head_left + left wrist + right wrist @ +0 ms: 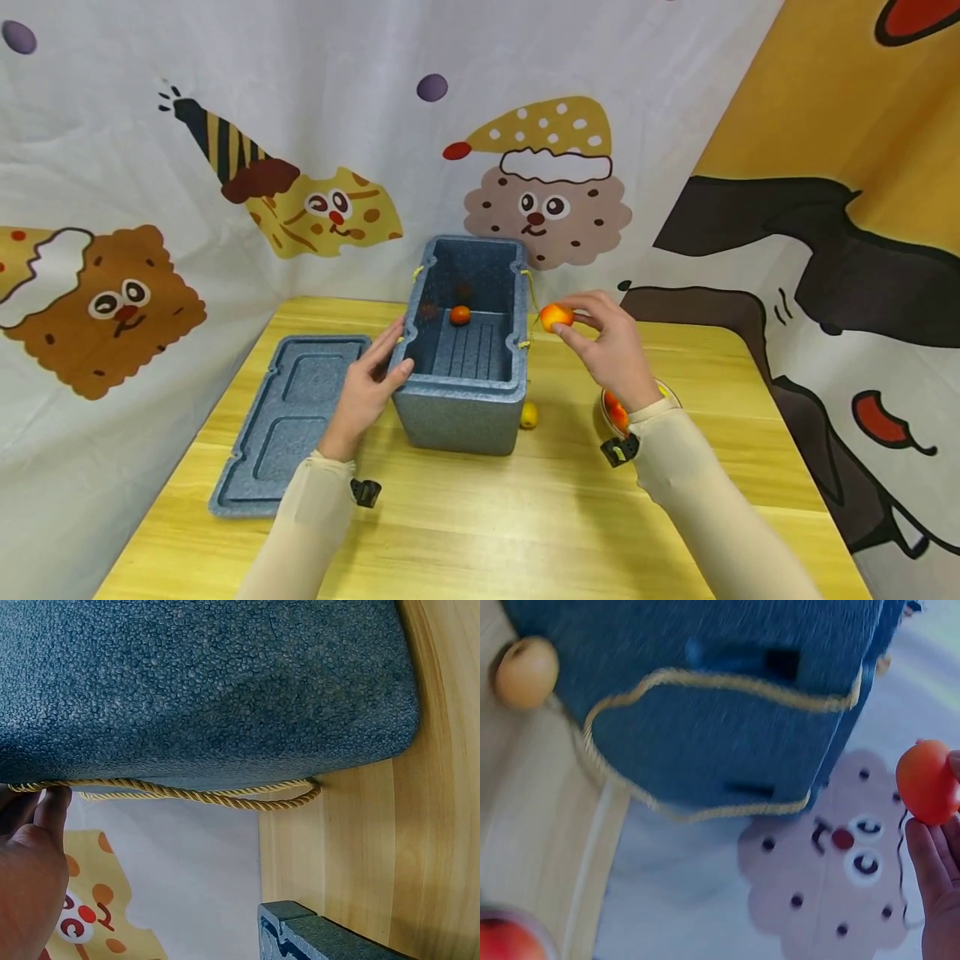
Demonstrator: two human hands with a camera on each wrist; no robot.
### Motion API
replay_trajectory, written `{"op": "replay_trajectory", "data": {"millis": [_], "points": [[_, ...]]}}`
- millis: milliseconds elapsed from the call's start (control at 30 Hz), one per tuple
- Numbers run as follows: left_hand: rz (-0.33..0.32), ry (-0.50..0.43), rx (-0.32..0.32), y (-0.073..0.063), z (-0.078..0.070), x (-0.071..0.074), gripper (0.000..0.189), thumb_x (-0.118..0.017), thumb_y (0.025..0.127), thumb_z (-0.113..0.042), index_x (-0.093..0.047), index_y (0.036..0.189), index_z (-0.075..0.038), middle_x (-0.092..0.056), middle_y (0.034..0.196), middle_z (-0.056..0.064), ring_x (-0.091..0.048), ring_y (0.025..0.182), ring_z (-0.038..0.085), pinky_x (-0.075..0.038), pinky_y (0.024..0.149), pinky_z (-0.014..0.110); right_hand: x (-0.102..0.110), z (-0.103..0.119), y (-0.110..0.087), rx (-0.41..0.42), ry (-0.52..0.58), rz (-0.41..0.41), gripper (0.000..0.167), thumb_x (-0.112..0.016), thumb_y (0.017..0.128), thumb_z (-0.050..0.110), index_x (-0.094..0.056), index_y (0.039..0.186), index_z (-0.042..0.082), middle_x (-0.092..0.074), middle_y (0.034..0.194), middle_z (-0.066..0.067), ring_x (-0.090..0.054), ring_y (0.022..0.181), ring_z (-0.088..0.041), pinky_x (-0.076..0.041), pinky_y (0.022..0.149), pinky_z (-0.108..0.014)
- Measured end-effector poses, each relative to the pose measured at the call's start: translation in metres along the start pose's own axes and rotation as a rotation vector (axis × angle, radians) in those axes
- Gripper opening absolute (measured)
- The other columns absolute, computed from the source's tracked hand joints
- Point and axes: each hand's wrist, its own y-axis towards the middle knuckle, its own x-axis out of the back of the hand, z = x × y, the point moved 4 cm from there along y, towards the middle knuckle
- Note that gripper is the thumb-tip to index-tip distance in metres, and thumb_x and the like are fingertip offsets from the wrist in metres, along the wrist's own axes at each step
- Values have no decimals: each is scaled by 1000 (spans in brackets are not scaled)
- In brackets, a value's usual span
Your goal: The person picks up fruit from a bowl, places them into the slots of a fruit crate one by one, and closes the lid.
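Observation:
A deep grey-blue foam box (461,425) stands uncovered, with one small orange fruit (460,315) on its floor. My left hand (367,390) rests at the box's near left corner, fingers along the outer wall and thumb on the rim. In the left wrist view, its fingers (51,814) touch the wall by a yellow rope handle (225,799). Off the box's right side, my right hand (611,346) pinches an orange-red round fruit (557,317) between thumb and fingers, above the table. The same fruit (928,782) appears oval in the right wrist view.
The box's grey lid (300,417) lies flat on the table to the left. A yellow fruit (528,415) sits against the box's right side. Partly under my right wrist is a bowl (670,392) of red and yellow fruit. A printed cloth (337,100) hangs behind.

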Motion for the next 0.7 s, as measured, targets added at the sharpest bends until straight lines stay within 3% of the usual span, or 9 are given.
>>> {"op": "replay_trajectory", "data": {"millis": [233,500,700], "points": [[-8,2,22,0,-1,0,53,-59,93,8,-41,142,13,-35,151,26,-30,140,37,-31,108,24,-37,20,8,63,66,97,30,-75,87,8,-69,117,5,-61,116,-2,-57,108,-18,-49,94,-35],[5,1,24,0,-2,-2,53,-58,94,9,-39,144,12,-33,152,25,-28,141,36,-31,108,23,-68,26,3,63,-26,203,28,-75,88,12,-69,116,8,-60,118,2,-59,103,-17,-51,89,-35],[4,6,42,-1,-4,-1,53,-58,95,6,-39,145,10,-33,153,23,-28,142,34,-31,107,23,-77,27,2,113,-77,223,28,-76,88,11,-69,115,7,-59,119,1,-56,105,-17,-49,91,-35]]}}
